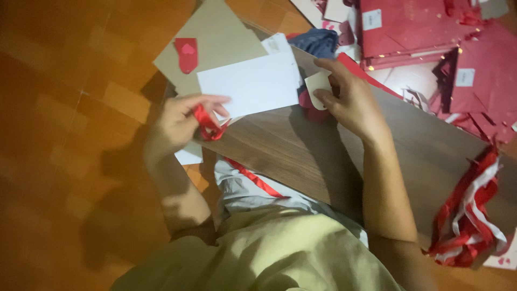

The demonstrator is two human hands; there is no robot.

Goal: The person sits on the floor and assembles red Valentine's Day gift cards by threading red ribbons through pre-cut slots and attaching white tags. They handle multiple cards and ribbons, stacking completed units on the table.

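Head view, looking down over a dark wood-grain bench (334, 156) set on an orange tiled floor (59, 97). The left hand (180, 124) is curled nearly closed, thumb and fingers pinching a narrow red satin ribbon (207, 126) bunched into a loop at the bench's near edge; its free tail runs down across the person's lap. The right hand (350, 99) is partly closed, thumb and forefinger gripping a small cream paper tag with a rounded end (316, 86), held just above the bench beside a white rectangular card (250, 86). The card lies flat between the two hands, overlapping a brown kraft-paper sheet (215, 40) that carries a red tag with a pink heart (187, 53).

The step in hand appears to be the joining of ribbon and tag (the two are apart, one in each hand). The next move would call for bringing the hands together and a fine, steady pinch, since the ribbon is limp and glossy and the tag small and light.

A stack of red paper envelopes (425, 32) lies beyond the bench, and a bundle of red and white ribbons (468, 221) hangs at its right edge.
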